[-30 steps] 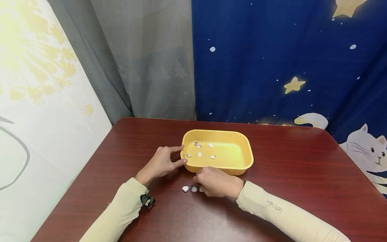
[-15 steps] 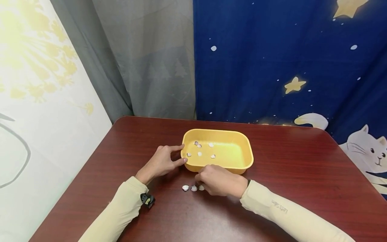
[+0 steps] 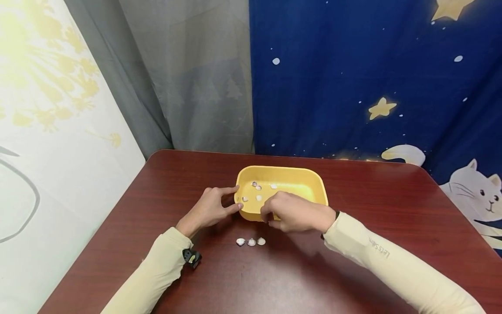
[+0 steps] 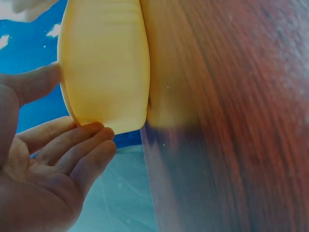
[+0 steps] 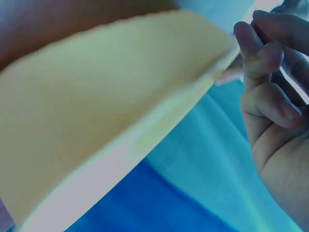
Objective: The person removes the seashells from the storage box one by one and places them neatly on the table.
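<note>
My left hand (image 3: 211, 207) holds the left end of a yellow plastic tub (image 3: 251, 216). In the left wrist view its fingers (image 4: 79, 152) bend against the tub's outer wall (image 4: 106, 67), with another digit at the rim. My right hand (image 3: 292, 211) is over the tub's near rim, fingers loosely bent downward; no object shows in it in the right wrist view. Several small pale seashells (image 3: 259, 198) lie inside the tub, towards its left. On the table before it, three more stand in a row: a left shell (image 3: 240, 241), a middle one (image 3: 251, 242) and a right one (image 3: 261, 241).
Everything rests on a dark red wooden table (image 3: 188, 174). Behind the table hang a grey curtain (image 3: 204, 87) and a blue starry curtain (image 3: 321, 87). A pale printed sheet (image 3: 59, 174) is at the left. My right hand and forearm cover part of the tub.
My right hand has moved from the row of shells up and right to the tub's near rim, leaving the third shell in plain sight. My left hand stays at the tub.
</note>
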The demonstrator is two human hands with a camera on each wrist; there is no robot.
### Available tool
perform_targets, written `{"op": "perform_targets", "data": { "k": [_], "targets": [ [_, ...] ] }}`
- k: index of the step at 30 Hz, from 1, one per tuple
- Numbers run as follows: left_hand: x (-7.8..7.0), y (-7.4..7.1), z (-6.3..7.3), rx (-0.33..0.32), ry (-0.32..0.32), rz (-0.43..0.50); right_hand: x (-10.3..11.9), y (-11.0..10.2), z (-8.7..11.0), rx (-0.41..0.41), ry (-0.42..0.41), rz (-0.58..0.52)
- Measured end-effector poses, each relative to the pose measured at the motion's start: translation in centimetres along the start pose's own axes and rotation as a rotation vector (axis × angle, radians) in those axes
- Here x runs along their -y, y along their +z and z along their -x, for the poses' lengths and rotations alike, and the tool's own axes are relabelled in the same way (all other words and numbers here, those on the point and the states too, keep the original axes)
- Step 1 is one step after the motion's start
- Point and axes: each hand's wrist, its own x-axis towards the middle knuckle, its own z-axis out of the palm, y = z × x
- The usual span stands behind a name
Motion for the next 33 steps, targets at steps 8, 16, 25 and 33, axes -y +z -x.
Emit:
{"op": "perform_targets", "data": {
  "k": [8, 16, 25, 33],
  "targets": [
    [-0.2, -0.1, 0.3, 0.01, -0.017, 0.003, -2.3, -2.6, -0.6, -0.024, 0.041, -0.02],
    [-0.4, 0.0, 0.5, 0.008, -0.023, 0.006, -3.8, -3.6, -2.2, 0.02, 0.108, -0.03],
    [-0.4, 0.0, 0.5, -0.008, -0.008, -0.013, -5.7, -2.8, -4.4, 0.054, 0.147, -0.021],
    [-0.4, 0.1, 0.6, -0.015, 0.0, -0.01, -6.7, -1.9, -6.0, 0.042, 0.183, 0.029]
  ]
}}
